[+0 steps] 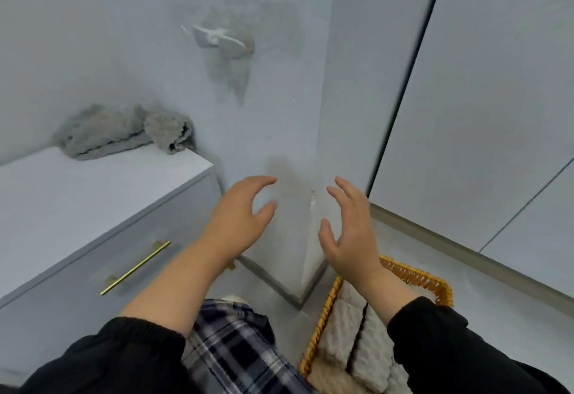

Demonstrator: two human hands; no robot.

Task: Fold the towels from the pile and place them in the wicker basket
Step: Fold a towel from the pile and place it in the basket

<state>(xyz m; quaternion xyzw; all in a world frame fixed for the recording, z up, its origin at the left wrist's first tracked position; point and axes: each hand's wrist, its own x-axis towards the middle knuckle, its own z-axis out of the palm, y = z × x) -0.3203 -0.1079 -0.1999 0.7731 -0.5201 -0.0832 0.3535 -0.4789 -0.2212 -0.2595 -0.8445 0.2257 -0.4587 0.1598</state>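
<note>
Fingers point(257, 181) loosely curved, wicker basket point(413, 275) below

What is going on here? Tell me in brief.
A person is partway through folding towels. The left hand and right hand are open and hold nothing, raised in the air. A crumpled pile of grey towels lies on the white cabinet at the left. The wicker basket on the floor, under the right arm, already holds folded towels.
</note>
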